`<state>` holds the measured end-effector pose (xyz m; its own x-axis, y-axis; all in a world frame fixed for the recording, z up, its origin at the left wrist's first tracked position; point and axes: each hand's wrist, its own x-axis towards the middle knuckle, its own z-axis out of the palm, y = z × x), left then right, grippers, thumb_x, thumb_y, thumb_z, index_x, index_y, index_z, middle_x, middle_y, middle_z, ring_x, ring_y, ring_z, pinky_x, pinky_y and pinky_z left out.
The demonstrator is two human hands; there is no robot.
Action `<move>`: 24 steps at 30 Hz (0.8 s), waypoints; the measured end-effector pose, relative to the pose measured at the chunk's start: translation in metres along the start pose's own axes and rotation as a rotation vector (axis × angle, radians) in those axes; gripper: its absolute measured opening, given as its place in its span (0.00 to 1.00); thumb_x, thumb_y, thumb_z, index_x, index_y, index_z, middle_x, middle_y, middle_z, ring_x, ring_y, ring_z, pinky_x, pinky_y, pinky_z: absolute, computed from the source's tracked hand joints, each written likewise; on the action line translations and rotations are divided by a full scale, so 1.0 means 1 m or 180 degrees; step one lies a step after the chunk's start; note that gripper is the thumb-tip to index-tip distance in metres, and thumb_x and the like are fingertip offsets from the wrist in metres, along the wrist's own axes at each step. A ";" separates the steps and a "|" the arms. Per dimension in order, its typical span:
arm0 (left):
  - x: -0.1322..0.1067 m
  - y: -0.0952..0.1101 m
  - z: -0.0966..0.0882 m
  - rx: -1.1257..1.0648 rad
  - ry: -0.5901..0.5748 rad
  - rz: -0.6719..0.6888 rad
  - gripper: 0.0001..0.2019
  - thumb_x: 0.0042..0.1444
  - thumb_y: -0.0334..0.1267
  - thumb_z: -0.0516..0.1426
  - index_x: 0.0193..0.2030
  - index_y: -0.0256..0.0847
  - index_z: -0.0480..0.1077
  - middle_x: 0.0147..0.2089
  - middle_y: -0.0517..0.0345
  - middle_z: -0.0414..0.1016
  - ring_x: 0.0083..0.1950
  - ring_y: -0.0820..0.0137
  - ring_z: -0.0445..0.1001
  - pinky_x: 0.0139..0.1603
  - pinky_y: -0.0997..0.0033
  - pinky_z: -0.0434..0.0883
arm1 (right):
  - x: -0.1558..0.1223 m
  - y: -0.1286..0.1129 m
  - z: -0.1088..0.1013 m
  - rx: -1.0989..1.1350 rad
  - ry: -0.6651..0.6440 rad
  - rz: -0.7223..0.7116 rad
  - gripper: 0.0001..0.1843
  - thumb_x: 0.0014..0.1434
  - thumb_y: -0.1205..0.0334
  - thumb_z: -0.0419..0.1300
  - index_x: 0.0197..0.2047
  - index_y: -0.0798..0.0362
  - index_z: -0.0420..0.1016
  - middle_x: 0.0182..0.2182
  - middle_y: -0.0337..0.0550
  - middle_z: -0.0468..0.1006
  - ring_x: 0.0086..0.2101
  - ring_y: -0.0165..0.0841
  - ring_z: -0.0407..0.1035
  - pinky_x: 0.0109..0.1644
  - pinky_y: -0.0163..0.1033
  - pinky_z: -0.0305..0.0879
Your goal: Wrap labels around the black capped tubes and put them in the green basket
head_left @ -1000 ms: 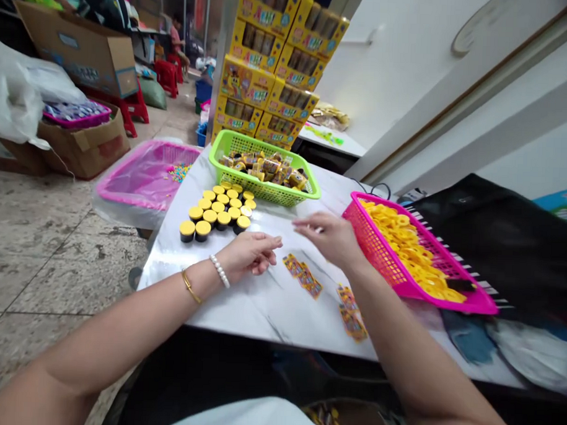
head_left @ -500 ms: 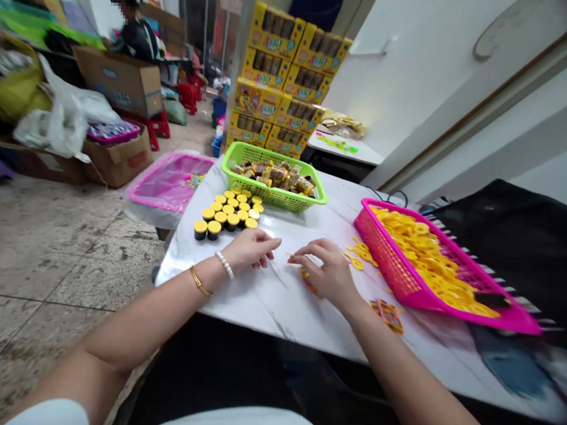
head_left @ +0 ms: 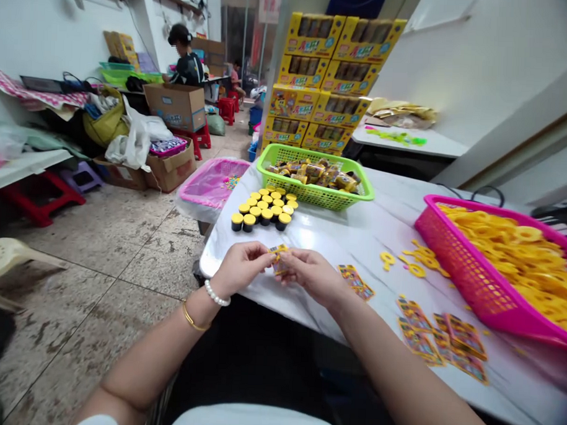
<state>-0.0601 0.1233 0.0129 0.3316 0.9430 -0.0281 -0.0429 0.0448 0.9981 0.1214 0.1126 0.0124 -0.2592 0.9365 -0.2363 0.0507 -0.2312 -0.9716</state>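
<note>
Near the front edge of the table, my left hand [head_left: 244, 264] and my right hand [head_left: 312, 274] pinch a small yellow printed card [head_left: 278, 260] between them. The fingertips cover part of it. Just beyond my hands stand several small black tubs with yellow lids [head_left: 264, 205], grouped upright. To the right of my right hand lies a small pile of similar printed cards [head_left: 356, 283]. More card stacks [head_left: 419, 332] spread out further right, beside my right forearm. Loose yellow plastic rings with stems [head_left: 416, 268] lie past them.
A green basket [head_left: 314, 192] of wrapped pieces stands at the back of the white table [head_left: 380, 222]. A pink basket [head_left: 485, 300] of yellow plastic parts is on the right. Left of the table sits a plastic-lined pink tray [head_left: 195, 188]. Stacked yellow boxes [head_left: 315, 105] rise behind. One person [head_left: 189, 66] works far off.
My right hand has left the card pile and come over to my left, carrying a card. Both hands now grip that card. The view has swung left.
</note>
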 end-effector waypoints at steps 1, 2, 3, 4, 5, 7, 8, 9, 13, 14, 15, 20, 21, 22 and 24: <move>-0.006 0.000 0.001 -0.0009 0.0158 0.0026 0.15 0.50 0.47 0.66 0.28 0.35 0.73 0.26 0.61 0.71 0.26 0.77 0.66 0.29 0.76 0.64 | -0.001 0.000 0.005 -0.0037 0.0113 -0.0139 0.28 0.46 0.36 0.70 0.27 0.56 0.75 0.22 0.39 0.75 0.22 0.27 0.69 0.27 0.33 0.67; -0.012 0.001 0.003 -0.0037 0.0379 0.0075 0.14 0.52 0.46 0.65 0.29 0.36 0.73 0.26 0.61 0.71 0.26 0.77 0.66 0.29 0.76 0.64 | -0.002 0.001 0.011 -0.0099 0.0320 -0.0297 0.28 0.47 0.36 0.70 0.25 0.55 0.73 0.19 0.36 0.73 0.20 0.25 0.66 0.25 0.32 0.65; -0.018 0.002 0.005 -0.0076 0.0627 0.0140 0.13 0.54 0.46 0.64 0.31 0.37 0.73 0.25 0.62 0.70 0.26 0.77 0.65 0.28 0.77 0.63 | -0.004 0.001 0.016 -0.0158 0.0541 -0.0422 0.28 0.48 0.36 0.68 0.24 0.55 0.72 0.17 0.35 0.71 0.18 0.24 0.63 0.23 0.32 0.62; -0.025 0.002 0.008 -0.0116 0.0868 0.0214 0.12 0.55 0.45 0.63 0.32 0.38 0.73 0.25 0.64 0.68 0.25 0.77 0.64 0.27 0.77 0.63 | -0.005 0.000 0.021 -0.0195 0.0720 -0.0502 0.28 0.50 0.35 0.67 0.23 0.54 0.71 0.16 0.34 0.69 0.17 0.24 0.61 0.21 0.32 0.61; -0.032 0.003 0.011 -0.0150 0.1050 0.0274 0.11 0.57 0.45 0.62 0.32 0.38 0.72 0.24 0.64 0.67 0.24 0.78 0.63 0.26 0.77 0.62 | -0.007 0.000 0.025 -0.0204 0.0832 -0.0546 0.29 0.52 0.34 0.65 0.23 0.54 0.71 0.15 0.34 0.68 0.16 0.24 0.60 0.20 0.32 0.60; -0.046 0.003 0.016 -0.0190 0.1182 0.0326 0.12 0.58 0.46 0.61 0.32 0.38 0.73 0.22 0.65 0.65 0.23 0.78 0.60 0.25 0.77 0.60 | -0.011 0.000 0.032 -0.0193 0.0897 -0.0612 0.30 0.55 0.33 0.62 0.24 0.54 0.72 0.14 0.35 0.68 0.16 0.25 0.61 0.20 0.33 0.60; -0.052 0.002 0.019 -0.0198 0.1211 0.0342 0.13 0.58 0.46 0.61 0.32 0.38 0.74 0.23 0.64 0.66 0.23 0.78 0.60 0.24 0.77 0.60 | -0.013 0.000 0.035 -0.0187 0.0902 -0.0663 0.29 0.56 0.34 0.61 0.24 0.54 0.73 0.15 0.35 0.68 0.16 0.26 0.61 0.20 0.34 0.61; -0.056 0.002 0.021 -0.0194 0.1251 0.0364 0.12 0.58 0.46 0.61 0.32 0.38 0.75 0.23 0.63 0.67 0.23 0.78 0.61 0.25 0.76 0.61 | -0.014 0.000 0.038 -0.0185 0.0899 -0.0719 0.29 0.56 0.34 0.62 0.25 0.54 0.74 0.16 0.36 0.69 0.17 0.26 0.62 0.21 0.34 0.62; -0.067 0.002 0.022 -0.0146 0.1536 0.0465 0.11 0.58 0.45 0.61 0.37 0.38 0.78 0.26 0.60 0.71 0.25 0.76 0.65 0.26 0.76 0.64 | -0.019 0.002 0.044 -0.0281 0.0879 -0.0932 0.26 0.57 0.37 0.63 0.27 0.54 0.77 0.18 0.37 0.70 0.19 0.27 0.64 0.22 0.33 0.65; -0.070 0.003 0.022 -0.0122 0.1583 0.0481 0.11 0.58 0.45 0.61 0.37 0.38 0.78 0.26 0.59 0.72 0.25 0.75 0.66 0.26 0.75 0.64 | -0.020 0.004 0.045 -0.0333 0.0883 -0.0982 0.26 0.58 0.38 0.62 0.27 0.54 0.76 0.18 0.37 0.70 0.19 0.27 0.64 0.22 0.33 0.65; -0.072 0.003 0.021 -0.0085 0.1613 0.0494 0.11 0.59 0.44 0.60 0.37 0.38 0.79 0.27 0.58 0.73 0.26 0.75 0.67 0.26 0.75 0.65 | -0.021 0.005 0.046 -0.0382 0.0890 -0.1028 0.25 0.59 0.39 0.62 0.26 0.54 0.76 0.18 0.37 0.70 0.19 0.27 0.64 0.23 0.34 0.65; -0.083 0.001 0.022 0.0183 0.1684 0.0634 0.11 0.60 0.42 0.59 0.37 0.39 0.81 0.30 0.55 0.76 0.28 0.73 0.70 0.27 0.75 0.66 | -0.027 0.011 0.054 -0.0586 0.0905 -0.1259 0.24 0.61 0.41 0.60 0.25 0.53 0.75 0.17 0.36 0.69 0.18 0.27 0.63 0.23 0.34 0.62; -0.084 0.000 0.022 0.0172 0.1698 0.0625 0.11 0.59 0.42 0.60 0.37 0.39 0.81 0.30 0.55 0.76 0.28 0.73 0.71 0.26 0.75 0.66 | -0.029 0.011 0.056 -0.0638 0.0904 -0.1297 0.24 0.62 0.42 0.60 0.25 0.53 0.74 0.17 0.36 0.69 0.18 0.27 0.63 0.23 0.35 0.62; -0.085 -0.001 0.022 0.0132 0.1707 0.0587 0.10 0.58 0.42 0.61 0.38 0.39 0.81 0.30 0.55 0.76 0.28 0.73 0.71 0.26 0.75 0.65 | -0.032 0.011 0.058 -0.0696 0.0889 -0.1330 0.24 0.62 0.42 0.60 0.24 0.52 0.74 0.17 0.36 0.68 0.18 0.28 0.63 0.23 0.35 0.62; -0.085 -0.003 0.022 -0.0038 0.1714 0.0459 0.10 0.56 0.43 0.62 0.38 0.39 0.81 0.28 0.55 0.76 0.27 0.73 0.70 0.24 0.76 0.64 | -0.037 0.011 0.061 -0.0819 0.0852 -0.1383 0.24 0.63 0.43 0.59 0.23 0.51 0.72 0.16 0.36 0.68 0.19 0.28 0.63 0.24 0.35 0.62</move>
<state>-0.0670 0.0361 0.0134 -0.2066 0.9750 0.0814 -0.0641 -0.0965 0.9933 0.0732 0.0593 0.0113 -0.0571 0.9731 0.2232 0.2359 0.2304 -0.9441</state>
